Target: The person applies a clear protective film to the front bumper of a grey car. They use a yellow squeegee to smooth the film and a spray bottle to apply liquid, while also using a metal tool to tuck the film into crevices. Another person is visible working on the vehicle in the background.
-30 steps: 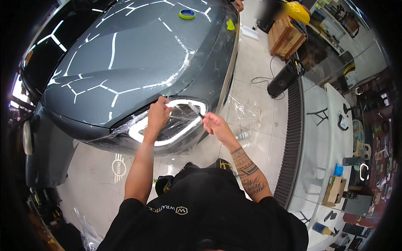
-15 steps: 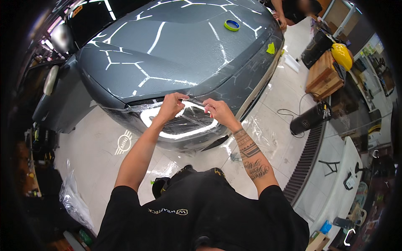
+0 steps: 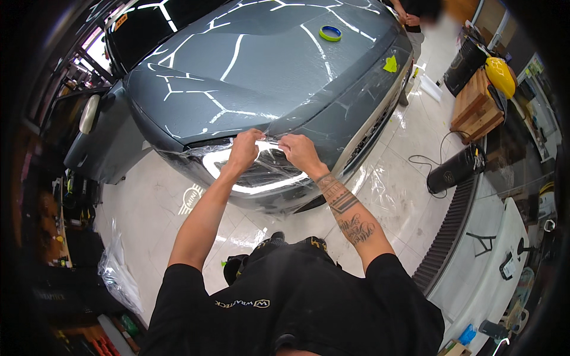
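Observation:
A grey car's front corner lies before me, with its bonnet (image 3: 279, 65) spread out ahead and its lit headlight (image 3: 252, 188) just below my hands. Clear, wrinkled film (image 3: 268, 169) covers the headlight and drapes past the bumper. At the headlight's upper edge, my left hand (image 3: 243, 151) pinches the film between thumb and fingers. Close to its right, my right hand (image 3: 301, 154) has its fingers closed on the same film. Only a small gap separates the two hands, and the film between them is bunched.
A green-and-blue tape roll (image 3: 330, 33) and a yellow-green scrap (image 3: 390, 64) lie on the car. Another person (image 3: 415, 15) stands beyond its front. Crumpled clear plastic (image 3: 119, 273) is at left; a wooden box (image 3: 478, 110), black cylinder (image 3: 456, 169) and white table (image 3: 504, 249) are at right.
My right hand has moved left, closer to my left hand, and its fingers have closed in. My view has shifted slightly. The other person's hands have come away from the car's front edge.

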